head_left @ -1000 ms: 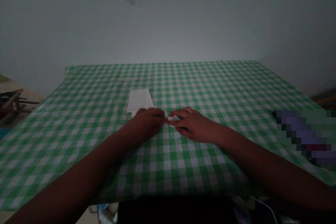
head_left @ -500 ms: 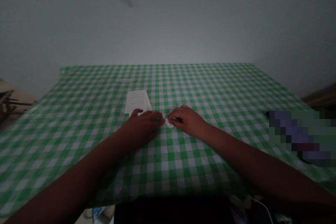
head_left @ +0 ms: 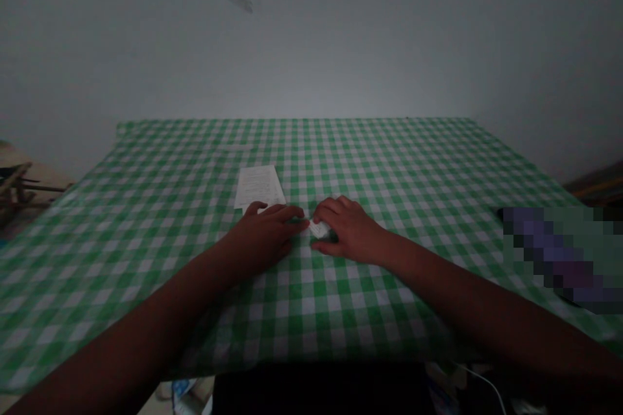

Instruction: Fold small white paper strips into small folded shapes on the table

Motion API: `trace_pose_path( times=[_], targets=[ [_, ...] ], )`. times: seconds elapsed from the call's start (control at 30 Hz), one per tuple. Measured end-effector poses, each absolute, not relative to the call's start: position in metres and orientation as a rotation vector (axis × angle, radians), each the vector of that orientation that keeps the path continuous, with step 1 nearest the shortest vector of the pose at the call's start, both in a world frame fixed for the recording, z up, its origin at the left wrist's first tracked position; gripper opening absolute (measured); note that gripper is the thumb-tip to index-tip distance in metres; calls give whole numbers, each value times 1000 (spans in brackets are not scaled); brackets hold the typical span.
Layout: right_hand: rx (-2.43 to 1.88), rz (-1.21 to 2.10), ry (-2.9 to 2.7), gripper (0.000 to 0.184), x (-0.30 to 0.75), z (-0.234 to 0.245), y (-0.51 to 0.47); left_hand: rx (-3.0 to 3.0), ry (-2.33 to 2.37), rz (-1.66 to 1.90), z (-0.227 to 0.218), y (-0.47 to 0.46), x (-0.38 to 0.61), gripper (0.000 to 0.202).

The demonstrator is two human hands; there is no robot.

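Observation:
A small white piece of folded paper lies on the checked tablecloth between my two hands. The fingertips of my left hand are closed at its left edge, and the rest of that hand lies low over the cloth. Curved around the paper from the right is my right hand, its thumb on the near side and its fingers at the far edge, with a gap between them. Just beyond my left hand are flat sheets of printed paper, their near edge partly hidden by its fingers.
A green and white checked tablecloth covers the table, which reaches a pale wall. At the right edge lies a dark-edged object, blurred out by blocks. A faint pale strip lies farther back on the left.
My right thumb has moved away from the fingers toward me, so the right hand has widened and more of the folded paper shows. The left hand stays nearly in place.

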State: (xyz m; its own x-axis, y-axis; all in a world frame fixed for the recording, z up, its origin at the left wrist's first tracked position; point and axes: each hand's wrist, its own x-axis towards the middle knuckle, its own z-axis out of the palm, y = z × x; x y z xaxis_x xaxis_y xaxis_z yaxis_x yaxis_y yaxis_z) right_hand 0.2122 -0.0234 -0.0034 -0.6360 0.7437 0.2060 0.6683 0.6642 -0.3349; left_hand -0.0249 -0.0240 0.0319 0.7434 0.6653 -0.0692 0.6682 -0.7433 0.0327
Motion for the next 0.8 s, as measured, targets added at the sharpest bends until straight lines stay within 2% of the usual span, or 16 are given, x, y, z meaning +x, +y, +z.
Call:
trace_pose_path(
  times=[0.07, 0.13, 0.2, 0.3, 0.37, 0.8],
  targets=[
    [-1103, 343, -2570, 54, 215, -2, -24, 2878, 1104, -87, 32, -24, -25, 52],
    [-1061, 387, -2581, 58, 218, 0, -24, 2875, 1102, -90, 32, -24, -25, 52],
    [-1017, 450, -2579, 51, 221, 2, -22, 2874, 1097, -88, 32, -24, -26, 52],
    [-1004, 530, -2531, 26, 222, 3, -20, 2869, 1096, -75, 31, -24, -26, 52],
    [-1023, 537, -2489, 18, 221, 1, -19, 2864, 1098, -69, 31, -24, -27, 53],
    [-1193, 437, -2424, 21, 207, 0, -26, 2824, 1101, -66, 35, -24, -23, 53]
  ],
)
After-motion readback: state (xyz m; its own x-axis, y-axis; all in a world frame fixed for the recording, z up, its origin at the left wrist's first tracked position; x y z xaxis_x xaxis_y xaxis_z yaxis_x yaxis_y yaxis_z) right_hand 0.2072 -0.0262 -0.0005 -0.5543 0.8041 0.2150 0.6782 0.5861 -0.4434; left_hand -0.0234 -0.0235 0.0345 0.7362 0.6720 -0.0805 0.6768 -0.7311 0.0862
